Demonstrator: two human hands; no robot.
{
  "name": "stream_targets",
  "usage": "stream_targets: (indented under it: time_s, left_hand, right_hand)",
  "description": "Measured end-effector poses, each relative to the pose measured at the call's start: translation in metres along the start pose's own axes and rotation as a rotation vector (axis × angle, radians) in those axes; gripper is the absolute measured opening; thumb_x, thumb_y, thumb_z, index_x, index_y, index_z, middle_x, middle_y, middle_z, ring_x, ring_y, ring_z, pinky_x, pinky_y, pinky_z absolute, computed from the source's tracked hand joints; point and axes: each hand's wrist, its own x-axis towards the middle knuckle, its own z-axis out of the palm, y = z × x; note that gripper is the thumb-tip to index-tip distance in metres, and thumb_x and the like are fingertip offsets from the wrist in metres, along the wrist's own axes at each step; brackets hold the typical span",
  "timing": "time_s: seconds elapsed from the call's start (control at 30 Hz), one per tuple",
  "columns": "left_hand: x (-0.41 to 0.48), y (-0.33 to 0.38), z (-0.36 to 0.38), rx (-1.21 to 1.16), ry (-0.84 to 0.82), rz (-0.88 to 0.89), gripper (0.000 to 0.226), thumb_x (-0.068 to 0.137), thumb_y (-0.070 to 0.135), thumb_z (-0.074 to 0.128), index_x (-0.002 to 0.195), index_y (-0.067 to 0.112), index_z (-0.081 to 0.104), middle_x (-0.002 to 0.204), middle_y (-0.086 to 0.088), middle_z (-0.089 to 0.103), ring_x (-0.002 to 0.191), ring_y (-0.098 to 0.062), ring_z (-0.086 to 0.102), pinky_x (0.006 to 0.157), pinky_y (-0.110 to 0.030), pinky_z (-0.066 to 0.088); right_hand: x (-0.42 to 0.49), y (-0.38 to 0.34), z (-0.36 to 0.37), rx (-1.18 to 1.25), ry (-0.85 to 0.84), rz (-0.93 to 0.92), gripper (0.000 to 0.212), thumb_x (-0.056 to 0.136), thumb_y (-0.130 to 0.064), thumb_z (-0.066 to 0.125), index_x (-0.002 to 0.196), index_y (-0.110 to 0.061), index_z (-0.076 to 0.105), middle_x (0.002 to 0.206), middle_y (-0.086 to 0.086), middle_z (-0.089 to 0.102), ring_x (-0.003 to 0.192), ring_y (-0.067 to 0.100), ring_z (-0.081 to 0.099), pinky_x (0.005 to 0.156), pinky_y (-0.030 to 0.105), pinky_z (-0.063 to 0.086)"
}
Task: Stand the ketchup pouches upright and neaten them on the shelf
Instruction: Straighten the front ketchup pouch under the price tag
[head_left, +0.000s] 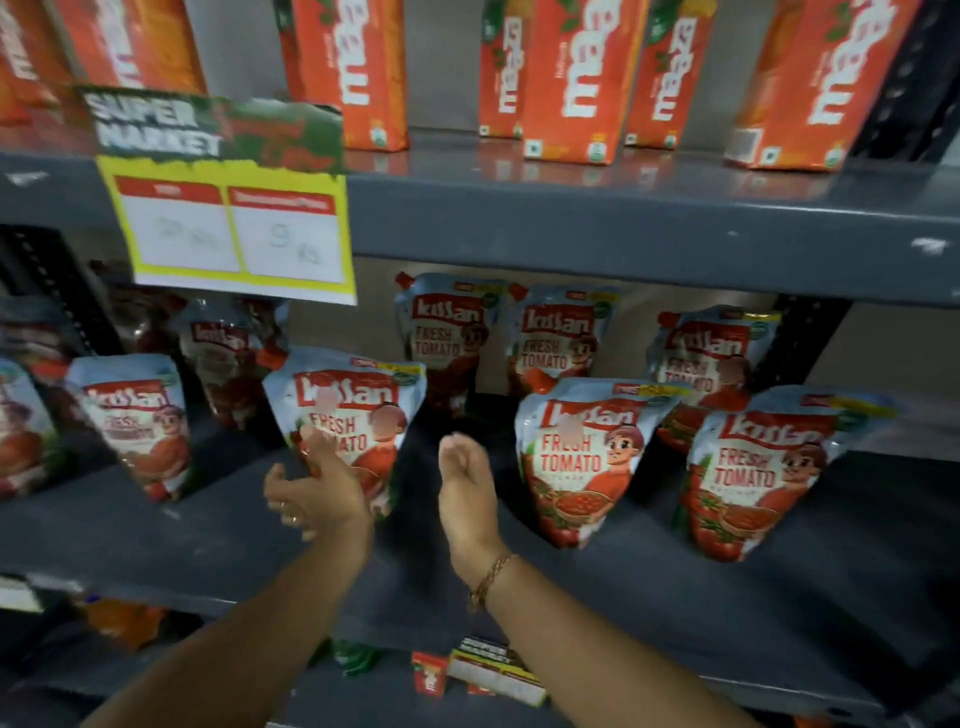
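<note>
Left hand (311, 491) against upright ketchup pouch (353, 415); right hand (465, 483) open beside it.

Lit evenly from above and in front, moderately bright, dimmer under the upper shelf (649, 223) where the back-row pouches (223, 358) sink into shadow. Soft glare across the glossy top-shelf surface, mirroring the orange cartons (571, 78). Smeared throughout by motion blur (worst on the price sign (234, 228), its handwriting barely legible). Bowed by wide-angle distortion, shelf edges slanting toward the corners. Sharpest around the front centre pouch (582, 457); murky and dark along the bottom edge.
</note>
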Motion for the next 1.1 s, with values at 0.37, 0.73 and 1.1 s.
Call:
stream_targets:
  time_s: [0.37,0.73,1.1]
  left_hand:
    - [0.058,0.032,-0.002,-0.13,-0.727,0.036,0.042,0.085,0.059,0.051,0.082,0.02,0.066,0.086,0.0,0.07,0.08,-0.017,0.067,0.073,-0.031,0.055]
    - [0.014,0.016,0.016,-0.021,-0.836,-0.032,0.049,0.077,0.068,0.053,0.077,0.02,0.067,0.089,-0.003,0.074,0.087,-0.021,0.071,0.085,-0.039,0.057]
    - [0.013,0.015,-0.005,0.003,-0.812,0.019,0.056,0.086,0.063,0.045,0.089,0.01,0.063,0.088,0.002,0.07,0.088,-0.014,0.066,0.077,-0.028,0.053]
  right_hand:
    - [0.033,-0.021,0.063,0.461,0.135,0.036,0.022,0.095,-0.017,0.047,0.082,-0.018,0.064,0.081,0.001,0.069,0.072,0.013,0.067,0.078,0.037,0.055]
    - [0.034,-0.037,0.017,0.457,0.291,-0.077,0.023,0.097,-0.02,0.042,0.084,-0.019,0.061,0.086,0.001,0.068,0.076,0.012,0.066,0.065,0.025,0.054]
    - [0.014,-0.022,0.031,0.358,0.453,0.027,0.034,0.098,-0.037,0.033,0.108,-0.014,0.057,0.089,0.002,0.066,0.082,0.018,0.063,0.068,0.03,0.052]
